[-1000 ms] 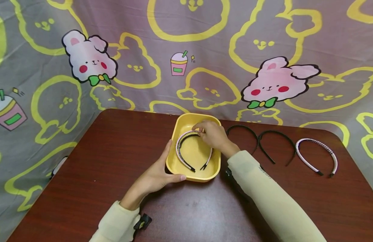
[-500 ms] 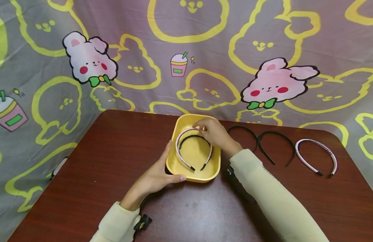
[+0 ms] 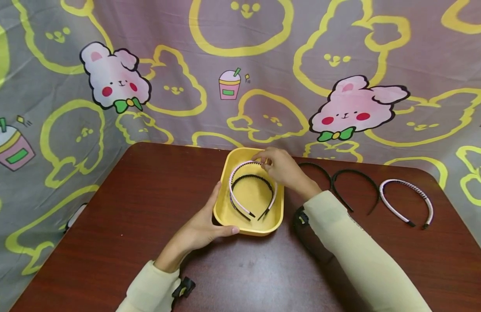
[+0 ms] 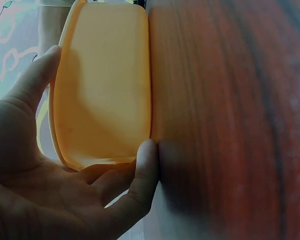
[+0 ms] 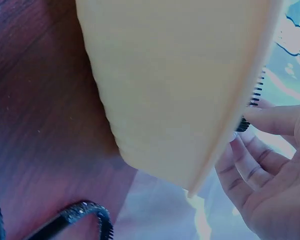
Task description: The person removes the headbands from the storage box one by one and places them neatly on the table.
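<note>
The yellow box is set on the brown table. Taken as the centre of a clock face in the head view, it is gripped from 8 o'clock by the left hand, whose thumb is laid at the near rim. From 2 o'clock the pink headband inside the box is pinched near the top of its arch by the right hand. A black headband is also contained in the box; whether it is touched by the fingers cannot be told. The tips of both are pointed towards 6 o'clock. On the table, around 3 o'clock, a second black headband, a third black headband and a white headband are laid in a row, the white one farthest away. At 12 o'clock, a patterned cloth is hung.
</note>
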Tool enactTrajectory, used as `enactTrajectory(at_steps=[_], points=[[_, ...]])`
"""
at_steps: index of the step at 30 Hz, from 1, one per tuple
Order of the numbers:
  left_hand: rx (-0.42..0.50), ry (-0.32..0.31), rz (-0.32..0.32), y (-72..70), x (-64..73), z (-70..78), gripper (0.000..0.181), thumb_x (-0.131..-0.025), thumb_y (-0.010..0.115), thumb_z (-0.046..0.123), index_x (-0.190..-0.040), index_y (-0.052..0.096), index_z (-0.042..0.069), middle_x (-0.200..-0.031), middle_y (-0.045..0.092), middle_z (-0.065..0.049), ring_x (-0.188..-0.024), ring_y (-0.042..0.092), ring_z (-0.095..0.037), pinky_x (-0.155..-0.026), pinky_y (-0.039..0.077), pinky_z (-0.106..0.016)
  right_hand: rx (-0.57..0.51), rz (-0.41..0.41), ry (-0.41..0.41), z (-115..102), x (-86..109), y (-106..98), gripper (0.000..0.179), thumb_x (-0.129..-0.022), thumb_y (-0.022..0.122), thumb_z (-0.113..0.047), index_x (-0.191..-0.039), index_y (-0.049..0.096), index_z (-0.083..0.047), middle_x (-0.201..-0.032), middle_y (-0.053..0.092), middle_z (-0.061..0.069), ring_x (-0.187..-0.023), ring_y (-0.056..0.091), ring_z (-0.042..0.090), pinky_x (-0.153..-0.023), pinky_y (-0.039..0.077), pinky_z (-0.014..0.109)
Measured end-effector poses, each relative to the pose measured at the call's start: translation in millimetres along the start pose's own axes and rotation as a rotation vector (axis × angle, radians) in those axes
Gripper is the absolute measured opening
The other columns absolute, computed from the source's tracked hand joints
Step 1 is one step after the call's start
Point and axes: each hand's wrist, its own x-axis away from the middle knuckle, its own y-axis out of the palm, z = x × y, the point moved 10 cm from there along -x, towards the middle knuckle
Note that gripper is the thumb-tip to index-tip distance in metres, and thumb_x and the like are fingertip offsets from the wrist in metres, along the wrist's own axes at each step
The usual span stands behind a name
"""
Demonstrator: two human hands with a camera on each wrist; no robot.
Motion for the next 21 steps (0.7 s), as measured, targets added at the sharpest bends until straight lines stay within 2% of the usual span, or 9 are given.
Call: enactTrajectory(at_steps=[6, 13, 21], points=[[-0.005, -0.017, 0.0, -0.5, 0.7, -1.3, 0.128, -0.084, 0.09, 0.031, -0.17, -0.005, 0.03, -0.177, 0.011, -0.008, -0.16, 0.022, -0.034, -0.129, 0.019, -0.058, -0.01, 0.009, -0.006, -4, 3.3, -11, 0.035, -0.095, 0.06, 0.009, -0.119, 0.079, -0.008, -0.097, 0.068, 0.011, -0.086, 0.064, 0.026, -0.074, 0.051, 0.037], [0.007, -0.005, 0.0, 0.2, -0.2, -1.1, 0.128, -0.084, 0.09, 0.029, -0.17, -0.005, 0.029, -0.177, 0.01, -0.007, -0.161, 0.02, -0.033, -0.13, 0.017, -0.057, -0.032, 0.045, -0.044, -9, 10.9, -25, 0.039, -0.092, 0.055, 0.012, -0.119, 0.078, -0.005, -0.1, 0.07, 0.013, -0.087, 0.064, 0.027, -0.074, 0.049, 0.036], [0.004, -0.026, -0.004, 0.9, 0.1, -2.7, 0.129, -0.083, 0.091, 0.03, -0.169, -0.005, 0.035, -0.177, 0.009, -0.003, -0.161, 0.018, -0.03, -0.13, 0.017, -0.056, -0.028, 0.04, -0.018, -4, 21.0, -36, 0.041, -0.093, 0.052, 0.011, -0.12, 0.077, -0.006, -0.106, 0.07, 0.013, -0.09, 0.06, 0.027, -0.077, 0.046, 0.038]])
